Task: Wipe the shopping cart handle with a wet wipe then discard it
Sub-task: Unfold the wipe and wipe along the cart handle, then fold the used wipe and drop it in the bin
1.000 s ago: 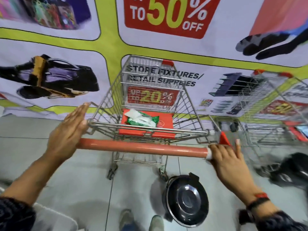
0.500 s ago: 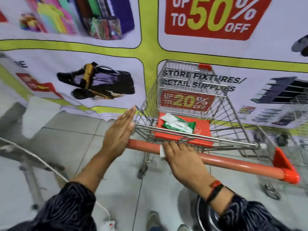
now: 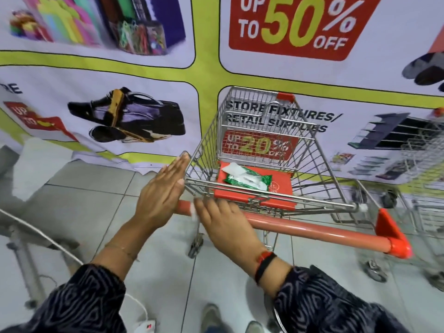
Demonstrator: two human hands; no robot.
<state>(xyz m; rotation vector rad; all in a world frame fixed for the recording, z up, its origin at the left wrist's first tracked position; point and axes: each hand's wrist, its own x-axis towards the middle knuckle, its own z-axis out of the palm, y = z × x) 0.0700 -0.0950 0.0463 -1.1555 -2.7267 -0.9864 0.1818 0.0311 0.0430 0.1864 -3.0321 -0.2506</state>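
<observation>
A wire shopping cart [image 3: 262, 131] stands before me with an orange handle [image 3: 312, 230] running from the left down to the right. My right hand [image 3: 223, 219] lies over the handle's left end, pressing a white wet wipe [image 3: 193, 211] whose edge shows by my fingers. My left hand [image 3: 162, 195] is flat, fingers straight, against the cart's left corner at the handle's end. A green pack of wipes [image 3: 247, 177] lies on the red child seat [image 3: 254, 191] inside the cart.
A printed sale banner [image 3: 209, 75] covers the wall right behind the cart. A second cart [image 3: 422, 179] stands at the right. A metal stand [image 3: 24, 241] and white cable [image 3: 60, 248] are at the left on the tiled floor. My shoes [image 3: 211, 318] show below.
My right hand has slid with the wipe from the handle's right end to its left end, close to my left hand. The view has swung left, so the cart sits further right.
</observation>
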